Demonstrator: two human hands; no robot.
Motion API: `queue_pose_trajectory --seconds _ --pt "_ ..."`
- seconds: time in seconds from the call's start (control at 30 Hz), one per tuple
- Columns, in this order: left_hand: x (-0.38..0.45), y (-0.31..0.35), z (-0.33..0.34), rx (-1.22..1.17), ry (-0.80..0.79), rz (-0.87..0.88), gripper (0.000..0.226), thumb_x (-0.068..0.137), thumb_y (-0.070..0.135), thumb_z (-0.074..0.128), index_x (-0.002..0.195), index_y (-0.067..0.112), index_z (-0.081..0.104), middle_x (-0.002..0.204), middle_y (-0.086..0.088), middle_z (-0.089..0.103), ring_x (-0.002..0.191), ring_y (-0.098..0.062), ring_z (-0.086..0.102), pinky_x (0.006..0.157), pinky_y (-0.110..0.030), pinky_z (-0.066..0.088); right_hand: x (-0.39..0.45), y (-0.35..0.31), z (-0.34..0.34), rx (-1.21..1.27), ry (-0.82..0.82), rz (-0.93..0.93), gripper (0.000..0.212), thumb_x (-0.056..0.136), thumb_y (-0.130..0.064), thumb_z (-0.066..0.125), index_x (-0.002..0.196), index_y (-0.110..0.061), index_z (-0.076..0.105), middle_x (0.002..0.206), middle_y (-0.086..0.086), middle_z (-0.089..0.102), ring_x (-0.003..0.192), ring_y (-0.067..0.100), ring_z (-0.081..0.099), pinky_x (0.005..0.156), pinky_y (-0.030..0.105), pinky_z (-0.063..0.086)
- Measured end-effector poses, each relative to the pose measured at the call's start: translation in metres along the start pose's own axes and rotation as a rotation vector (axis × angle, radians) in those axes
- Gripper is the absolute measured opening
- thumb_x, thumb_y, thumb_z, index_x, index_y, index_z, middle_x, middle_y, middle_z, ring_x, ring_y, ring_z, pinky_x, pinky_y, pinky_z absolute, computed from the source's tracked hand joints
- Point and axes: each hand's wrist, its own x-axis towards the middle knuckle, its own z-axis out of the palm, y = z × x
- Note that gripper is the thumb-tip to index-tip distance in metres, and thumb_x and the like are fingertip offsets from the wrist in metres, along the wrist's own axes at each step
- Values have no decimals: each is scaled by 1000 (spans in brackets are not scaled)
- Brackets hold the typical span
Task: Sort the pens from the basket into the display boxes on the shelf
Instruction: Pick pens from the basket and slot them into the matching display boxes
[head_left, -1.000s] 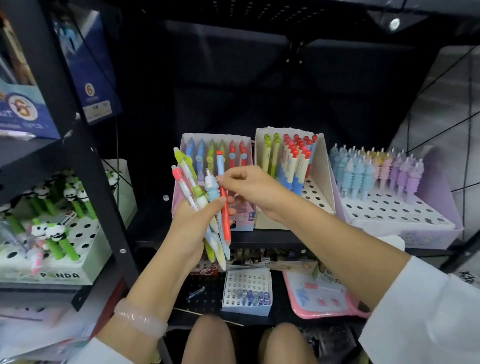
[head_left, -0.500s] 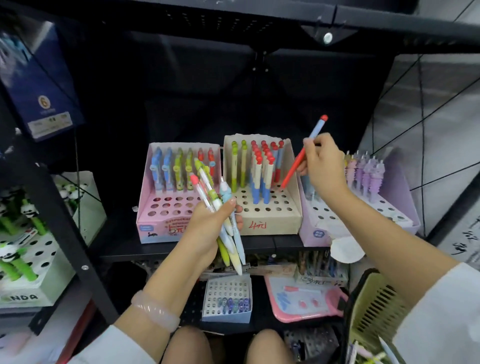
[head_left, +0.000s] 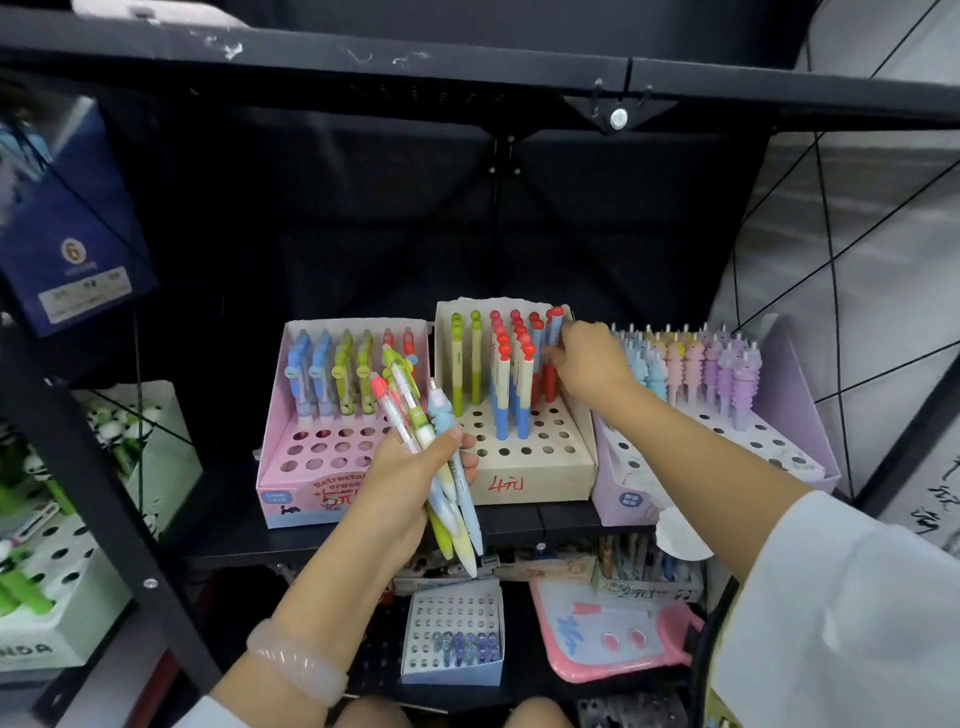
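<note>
A black shelf (head_left: 363, 535) bears pink (head_left: 306, 467), beige (head_left: 540, 467) and lilac (head_left: 779, 374) display boxes.

Right hand (head_left: 589, 364) on red-capped pen (head_left: 551, 358)

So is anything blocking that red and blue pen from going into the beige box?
Nothing visible blocks it. The right hand holds the red and blue pen upright at the back right corner of the beige display box, beside the other red-capped pens. Its tip is hidden, so I cannot tell if it is seated.
</note>
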Motion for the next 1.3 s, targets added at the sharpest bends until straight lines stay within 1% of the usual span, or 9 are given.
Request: queue_pose_trajectory --seconds 0.17,0.37,0.53,0.6,0.7,0.83,0.97,1.07,1.3 --pt "2 -1 3 -6 -23 7 12 86 6 60 97 10 60 71 -2 71 63 -13 67 59 -27 55 -4 -3 -5 107 208 7 23 96 -20 46 101 1 54 89 17 61 79 33 59 63 34 45" --pt "0 -5 12 15 -51 16 17 87 6 60 103 3 59 75 -5 70 63 -14 66 68 -32 52 -3 0 -5 3 27 68 20 95 -14 42 91 -2 58 80 9 53 75 26 53 62 30 38" --pt "1 -7 13 30 -37 30 16 84 10 63 100 7 61 74 -1 72 66 -14 68 63 -27 56 -24 -4 -10 343 207 -26 12 93 -18 51 100 -9 54 68 -2 54 59 13 52 53 21 41" --pt "2 -8 15 33 -24 34 14 84 10 64 98 9 62 73 0 72 66 -13 69 59 -25 55 -38 -8 -12 528 52 -77 14 93 -21 51 102 -14 59 66 -6 55 57 5 50 53 14 38" --pt "1 -9 20 45 -23 44 10 84 11 64 94 14 64 72 2 71 68 -13 69 58 -24 55 -59 -8 -12 817 -196 -32 28 93 -26 53 121 -22 53 69 -6 59 54 -2 53 52 17 43" --pt "-2 -11 30 43 -52 74 10 84 11 64 93 15 64 71 4 72 67 -13 69 57 -23 54 -77 -3 -15 916 -44 -25 24 92 -27 55 115 -27 49 67 -9 58 55 -5 54 54 16 44" --pt "-5 -11 41 52 -103 113 21 85 7 61 105 13 63 85 -3 74 72 -17 70 60 -23 54 -86 -10 -13 853 -333 -157 15 89 -29 59 103 -24 62 86 -11 63 71 -4 58 58 9 44" --pt "-6 -11 46 38 -110 131 23 84 7 62 107 10 62 84 -5 73 71 -18 69 61 -24 55 -87 -7 -16 891 -342 -110 24 90 -27 59 110 -13 62 90 -8 62 76 -3 57 66 13 44" --pt "-7 -21 64 110 -148 57 8 87 4 59 81 8 56 64 1 66 64 -9 66 58 -19 51 -85 24 -33 1135 -251 12 19 97 -16 46 111 -19 59 95 0 67 85 9 62 81 24 52"
